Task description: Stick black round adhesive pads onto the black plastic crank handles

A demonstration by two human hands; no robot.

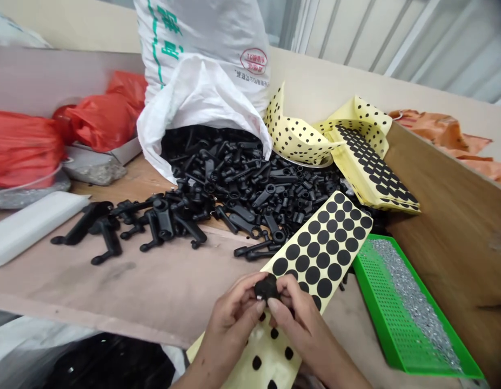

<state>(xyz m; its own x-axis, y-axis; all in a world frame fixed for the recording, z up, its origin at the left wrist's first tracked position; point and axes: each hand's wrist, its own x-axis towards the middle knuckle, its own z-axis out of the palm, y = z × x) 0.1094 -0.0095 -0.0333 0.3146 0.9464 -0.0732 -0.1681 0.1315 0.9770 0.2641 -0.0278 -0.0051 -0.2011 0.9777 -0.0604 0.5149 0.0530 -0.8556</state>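
2 hands pinch a black part (pixel 267 287) over a sheet of dots (pixel 325 251)
Fingers of the left hand (pixel 229 324) and right hand (pixel 307 329) clamp the part from either side, just above the sheet, whose dots lie within easy reach; the step in hand appears to be work on this 1 piece. A heap of black levers (pixel 242 183) spills from a white sack (pixel 201 54), beyond a green tray (pixel 400 308)
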